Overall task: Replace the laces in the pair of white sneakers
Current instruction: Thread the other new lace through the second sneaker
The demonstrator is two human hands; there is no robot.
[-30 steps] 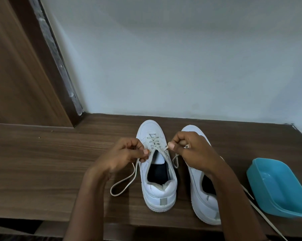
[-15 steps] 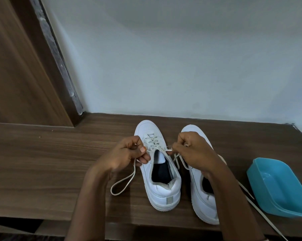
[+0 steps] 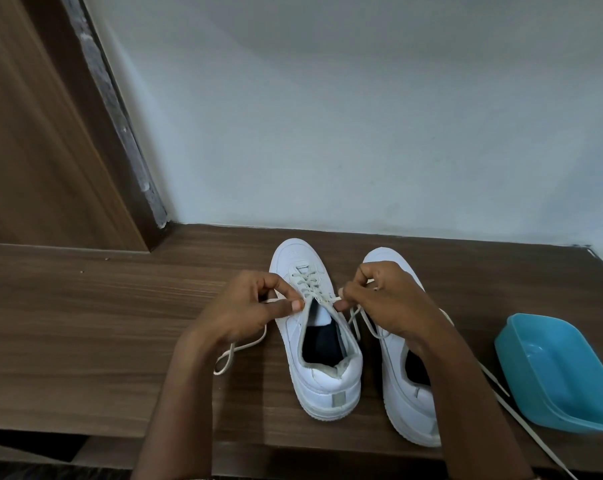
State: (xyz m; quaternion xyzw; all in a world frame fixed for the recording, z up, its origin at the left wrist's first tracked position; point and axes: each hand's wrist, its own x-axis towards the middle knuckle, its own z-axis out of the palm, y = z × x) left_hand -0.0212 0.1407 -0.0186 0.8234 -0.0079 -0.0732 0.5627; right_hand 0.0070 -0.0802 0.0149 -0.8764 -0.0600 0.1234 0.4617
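Seen from the head camera, two white low-top leather sneakers stand side by side on a dark brown wood-grain desk point(image 3: 102, 323), toes toward a pale grey-white wall point(image 3: 328, 116) and heels toward the person. The left sneaker point(image 3: 328, 379) carries a flat off-white lace point(image 3: 305, 282) that crosses up its eyelets to the top of the tongue. The left hand point(image 3: 241, 310) sits just beside that sneaker's left flank, its fingers point(image 3: 295, 304) curled, with thumb and forefinger pinching one end of the lace. Slack drops from under the hand and lies in a loose loop on the desk. The right hand point(image 3: 390, 303) lies over the front of the right sneaker point(image 3: 411, 400) and hides most of its lacing. Its fingers pinch the other end of the same lace close to the top eyelets, near the left hand's pinch across the tongue. A second pale flat lace point(image 3: 522, 423) trails from under the right forearm over the desk's near edge. A light blue rounded plastic tub point(image 3: 567, 372) rests on the desk at the right, apart from the right sneaker. A brown wooden panel point(image 3: 33, 150) rises at the left.
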